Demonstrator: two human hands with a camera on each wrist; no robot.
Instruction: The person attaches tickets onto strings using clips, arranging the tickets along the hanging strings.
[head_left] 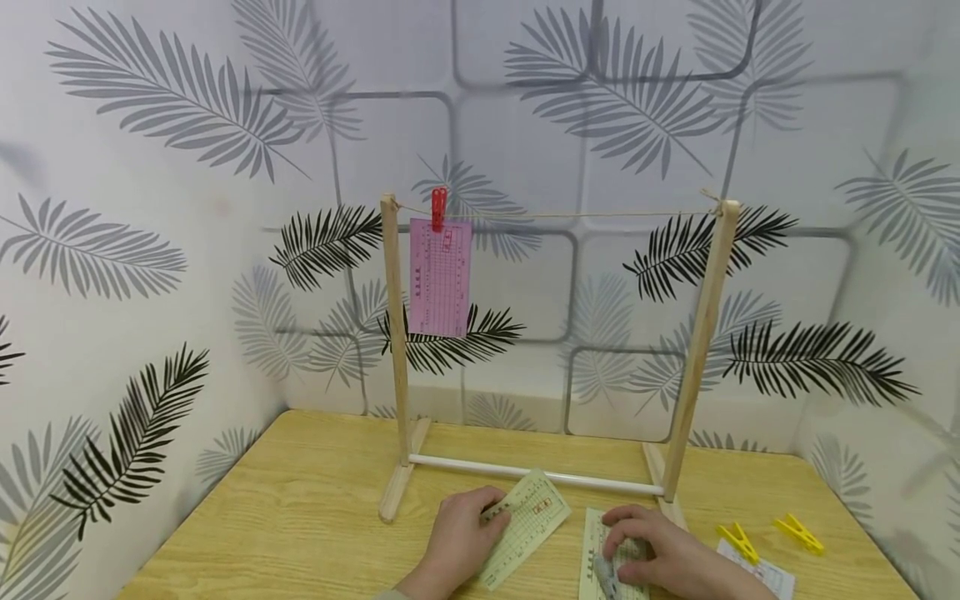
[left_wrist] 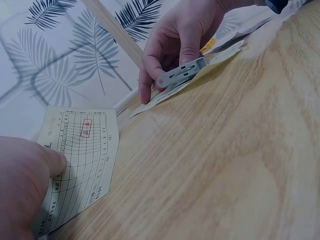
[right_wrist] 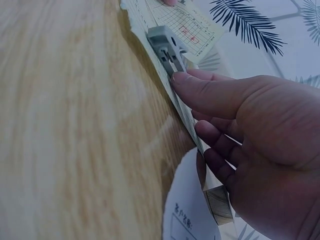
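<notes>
On the wooden table [head_left: 300,517], just in front of the drying rack [head_left: 555,350], two pale yellow slips are being handled. The left slip [head_left: 525,525] is lying flat, and its long side is pointed from near the person up and to the right, toward the rack's white bar [head_left: 536,473]. It is pressed down by the left hand [head_left: 461,537], whose fingers are laid flat on its near end with the palm down.

The right slip [left_wrist: 200,75] is lying with its long side pointed away from the person. A grey peg [right_wrist: 167,47] is lying on it, pointed the same way. The peg is touched at its end by the thumb of the right hand [head_left: 660,554], and the other fingers are curled over the slip's edge.

Two yellow pegs [head_left: 768,537] are lying to the right. A pink slip [head_left: 440,277] is hung on the string by a red peg [head_left: 438,208].
</notes>
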